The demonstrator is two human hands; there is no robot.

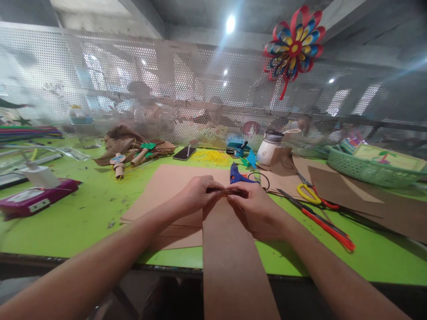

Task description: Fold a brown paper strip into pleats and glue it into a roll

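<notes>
A long strip of brown paper runs from the table's front edge up to my two hands. Its far end is pinched between the fingers of my left hand and my right hand, and looks folded or rolled there. Both hands are closed, thumbs towards each other. Beneath them lie large sheets of brown paper. Just beyond my right hand is a blue glue gun, partly hidden by that hand.
Right of my hands lie a red-handled cutter and yellow-handled scissors. A green basket stands far right. On the left sit a purple power strip and paper figures; a phone and white jug are behind.
</notes>
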